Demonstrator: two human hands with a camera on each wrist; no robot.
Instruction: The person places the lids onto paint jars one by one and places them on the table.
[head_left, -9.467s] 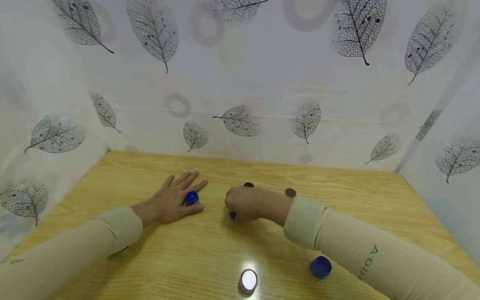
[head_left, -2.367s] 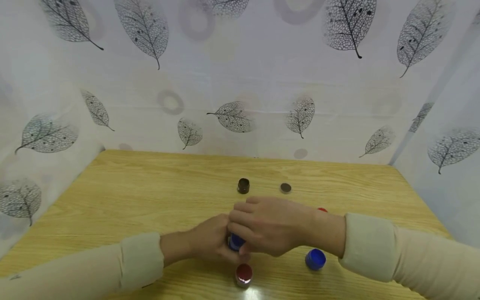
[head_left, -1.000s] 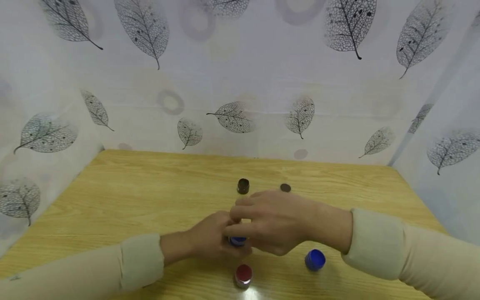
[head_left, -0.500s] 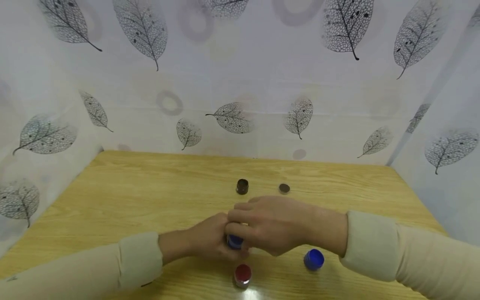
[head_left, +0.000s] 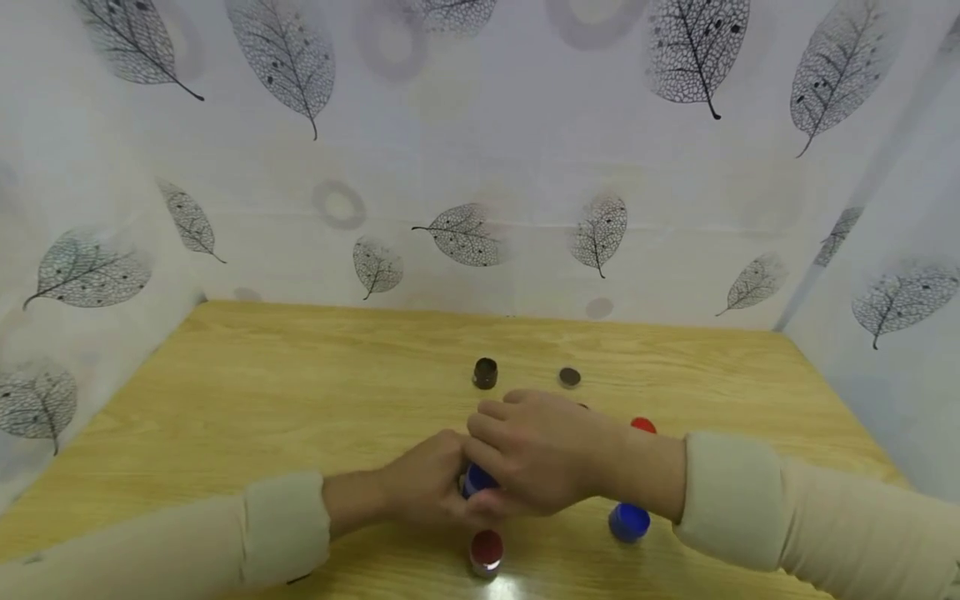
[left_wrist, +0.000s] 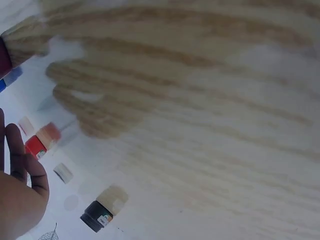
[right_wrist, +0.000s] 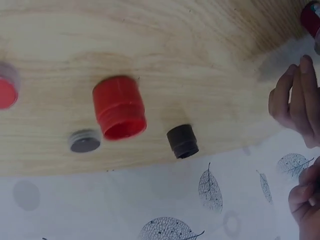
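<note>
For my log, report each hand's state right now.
Left hand: closed, holding a blue jar.
Right hand: closed, fingers curled over the same blue jar; the exact finger contact is partly hidden.

No lettering, brand or number is legible. In the left wrist view, a black cylindrical plastic jar [left_wrist: 95, 215] bears a small white label [left_wrist: 104, 219], its print too small to read. A bright red cylindrical plastic jar [left_wrist: 34, 146] bears a pale label [left_wrist: 41, 154], likewise unreadable. In the head view, the cream fabric left sleeve [head_left: 165, 537] shows a faint dark mark [head_left: 33, 560], indecipherable.
</note>
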